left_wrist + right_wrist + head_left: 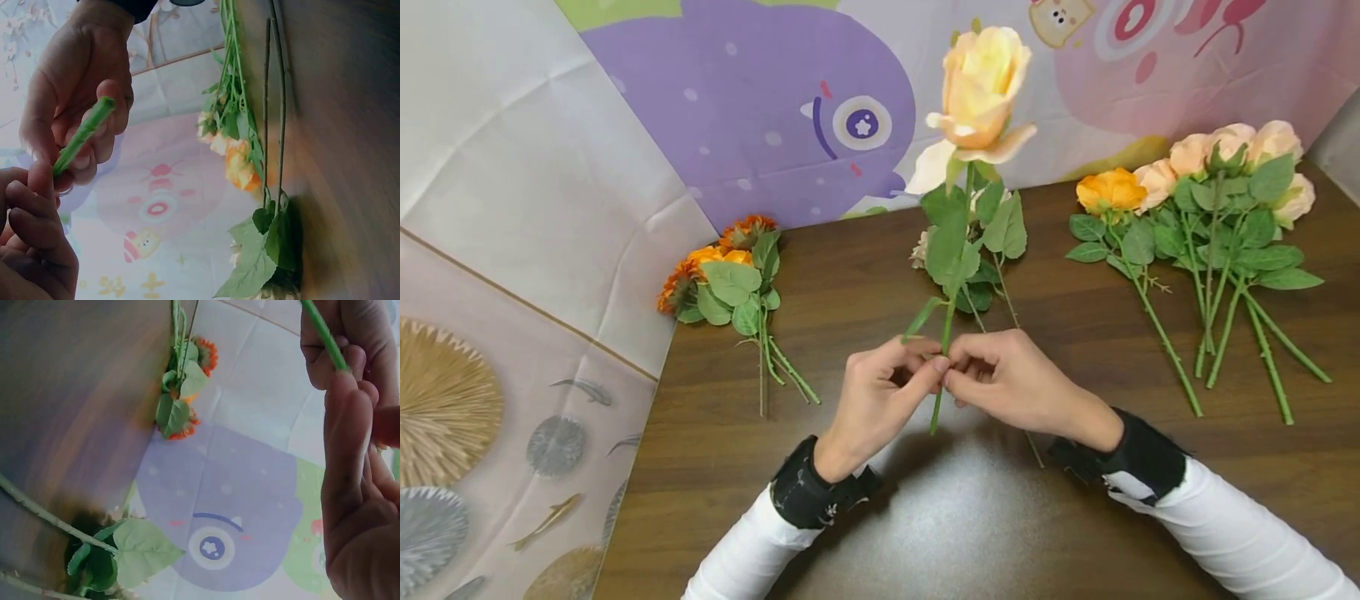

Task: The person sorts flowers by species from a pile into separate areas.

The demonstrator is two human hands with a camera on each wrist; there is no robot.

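A pale peach-yellow rose (985, 92) stands upright above the table in the head view, its green stem (950, 321) pinched low down by both hands. The left hand (880, 396) grips the stem from the left with thumb and fingertips. From the other side the right hand (1026, 383) pinches it at the same height, the fingertips of both meeting. In the left wrist view the cut stem end (94, 125) pokes out below the fingers. Leaves hang along the stem above the hands, one narrow leaf close over the left fingers.
Orange flowers (707, 267) lie at the table's left. Behind the held rose lie small pale flowers with leaves (977, 279) and long thin stems. At the right lie an orange rose (1111, 192) and several peach roses (1232, 150). A printed cloth (760, 108) hangs along the table's back edge.
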